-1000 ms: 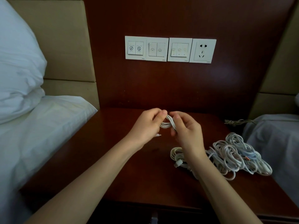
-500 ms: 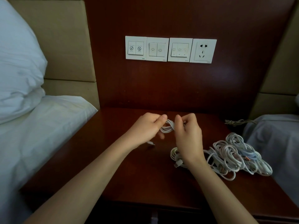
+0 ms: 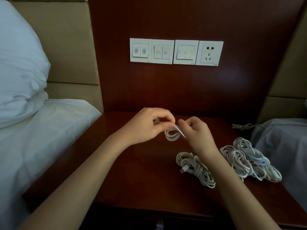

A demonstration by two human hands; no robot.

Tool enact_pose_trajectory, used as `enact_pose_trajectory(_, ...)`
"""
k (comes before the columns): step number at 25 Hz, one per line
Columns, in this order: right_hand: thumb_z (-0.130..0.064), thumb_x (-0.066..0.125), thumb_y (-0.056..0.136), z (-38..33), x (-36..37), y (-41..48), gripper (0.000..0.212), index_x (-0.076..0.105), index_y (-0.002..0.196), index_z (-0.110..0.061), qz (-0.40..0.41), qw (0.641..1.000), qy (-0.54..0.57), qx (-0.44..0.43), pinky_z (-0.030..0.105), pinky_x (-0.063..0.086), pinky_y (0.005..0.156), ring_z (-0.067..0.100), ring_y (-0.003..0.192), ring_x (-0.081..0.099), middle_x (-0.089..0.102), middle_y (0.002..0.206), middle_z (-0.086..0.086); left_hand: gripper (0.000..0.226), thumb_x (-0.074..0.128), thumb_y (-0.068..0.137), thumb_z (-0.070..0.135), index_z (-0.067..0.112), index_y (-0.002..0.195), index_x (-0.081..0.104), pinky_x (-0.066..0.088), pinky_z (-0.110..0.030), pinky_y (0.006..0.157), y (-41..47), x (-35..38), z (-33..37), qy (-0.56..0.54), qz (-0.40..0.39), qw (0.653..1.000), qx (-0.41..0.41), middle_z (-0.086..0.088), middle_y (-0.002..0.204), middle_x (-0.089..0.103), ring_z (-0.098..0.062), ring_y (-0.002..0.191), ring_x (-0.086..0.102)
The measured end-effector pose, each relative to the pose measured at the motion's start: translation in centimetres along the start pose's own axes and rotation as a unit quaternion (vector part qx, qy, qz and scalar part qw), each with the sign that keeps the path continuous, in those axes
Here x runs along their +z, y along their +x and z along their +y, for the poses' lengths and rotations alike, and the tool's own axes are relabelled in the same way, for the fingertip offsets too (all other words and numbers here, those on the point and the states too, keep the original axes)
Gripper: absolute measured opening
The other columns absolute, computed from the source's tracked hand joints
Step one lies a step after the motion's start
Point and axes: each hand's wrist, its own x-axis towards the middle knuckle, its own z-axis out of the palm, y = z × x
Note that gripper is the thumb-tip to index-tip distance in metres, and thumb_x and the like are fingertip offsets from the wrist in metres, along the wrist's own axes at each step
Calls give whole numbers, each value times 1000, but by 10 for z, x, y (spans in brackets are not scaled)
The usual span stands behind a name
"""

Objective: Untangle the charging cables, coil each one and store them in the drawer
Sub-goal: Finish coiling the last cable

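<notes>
Eased apart since half a second back, now pinching the loose end [image 3: 157, 122] in the left hand [image 3: 149, 126], gripping the small white coil [image 3: 172, 136] in the curled fingers of the right hand [image 3: 198, 134] just above the nightstand [image 3: 132, 171]; mid-coiling, probably needs that end wrapped and tucked next.

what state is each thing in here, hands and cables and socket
held cable, partly coiled, lifted off the nightstand
left hand, pinches held cable's strand
right hand, fingers curled on held cable's loops
loose bundle, lying on nightstand by right wrist
cable pile, heaped, loops overlapping
wall socket, nothing plugged in
</notes>
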Motion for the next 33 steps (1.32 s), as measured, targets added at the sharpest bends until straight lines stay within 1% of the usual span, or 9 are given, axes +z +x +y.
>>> enact_pose_trajectory(2,-22,53,94,-5,-1,-2,29,45,68,-13,-52,994,94,5,12,28,39,0,37,35,43,48,-6,18,61,88,11,27,82,62,38,-11,63,0,1,-6,-46,20,999,0,13,91,59,1,63,49)
enact_pose_trajectory(6,-21,47,97,-10,-2,-5,30,42,69,-11,-127,971,202,20,15,20,36,3,35,26,37,41,-7,15,47,96,10,12,83,53,34,-9,50,-1,5,-6,-245,-30,966,-82,15,61,54,3,52,46)
enact_pose_trajectory(9,-22,43,97,-11,-3,-4,28,42,72,-9,-176,944,280,13,15,17,36,3,36,23,36,41,-6,16,45,91,21,11,81,51,23,-14,41,0,8,-10,-358,-36,927,-107,10,54,50,-1,42,35)
enact_pose_trajectory(14,-29,44,92,-14,1,-7,32,51,66,-9,-204,888,410,35,14,17,35,2,34,22,32,39,-7,14,48,75,9,10,70,60,20,-13,34,3,30,-7,-583,6,795,-168,4,46,44,0,31,27)
enact_pose_trajectory(18,-23,38,99,-12,5,-3,32,48,74,-6,-129,858,487,100,13,18,31,1,30,22,31,38,-8,19,47,92,3,12,79,58,23,-12,38,6,40,-5,-456,90,874,-143,6,52,45,0,38,28)
enact_pose_trajectory(22,-23,36,99,-15,5,-3,30,45,73,-11,-114,760,610,193,12,15,28,3,24,21,28,35,-8,15,51,94,7,13,88,64,36,-11,52,4,48,0,-359,163,911,-121,4,68,59,0,55,49)
enact_pose_trajectory(25,-23,34,100,-19,4,-5,33,46,72,-12,-111,709,653,240,12,13,28,5,23,20,27,34,-7,16,56,91,13,4,101,64,42,-14,65,-1,49,-8,-278,143,946,-89,-3,81,62,-4,68,56)
enact_pose_trajectory(29,-23,35,101,-14,3,-3,33,46,72,-11,-69,734,631,242,12,14,28,4,25,20,28,36,-7,22,57,87,18,6,105,58,36,-10,54,-7,42,-3,-348,22,935,-66,17,67,58,3,54,46)
enact_pose_trajectory(33,-20,41,100,-7,3,-4,29,49,74,-10,3,847,493,200,15,20,31,3,30,24,35,39,-6,18,46,91,35,25,81,57,37,-10,57,-3,50,10,-214,99,969,-73,21,59,57,6,56,51)
